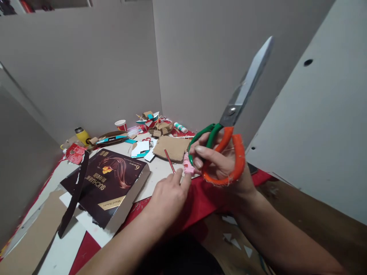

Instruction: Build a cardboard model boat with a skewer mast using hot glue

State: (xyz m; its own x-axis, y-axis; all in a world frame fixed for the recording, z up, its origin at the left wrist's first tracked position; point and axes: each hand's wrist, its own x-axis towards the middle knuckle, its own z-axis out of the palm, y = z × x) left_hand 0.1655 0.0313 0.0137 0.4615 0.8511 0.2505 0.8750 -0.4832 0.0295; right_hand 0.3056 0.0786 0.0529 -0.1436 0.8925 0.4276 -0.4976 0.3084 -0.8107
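Note:
My right hand (222, 160) is closed round the handles of large scissors (231, 110), one loop green and the other orange. The metal blades point up and away, nearly together, raised above the table. My left hand (169, 193) reaches low over the table's near edge, fingers stretched forward and nothing visibly gripped. Its fingertips are beside a small pink piece (188, 164) whose kind I cannot make out; whether they touch it is unclear. Just beyond those fingers lies a red pencil (169, 161). Behind it is a piece of brown cardboard (172, 147).
A dark printed box (107, 183) lies at left, with a curved dark strip (75, 194) across it. Farther back stand a yellow bottle (82, 136), a paper cup (120, 125) and a small craft boat (149, 119). White scraps (236, 243) litter the floor. Walls enclose the table.

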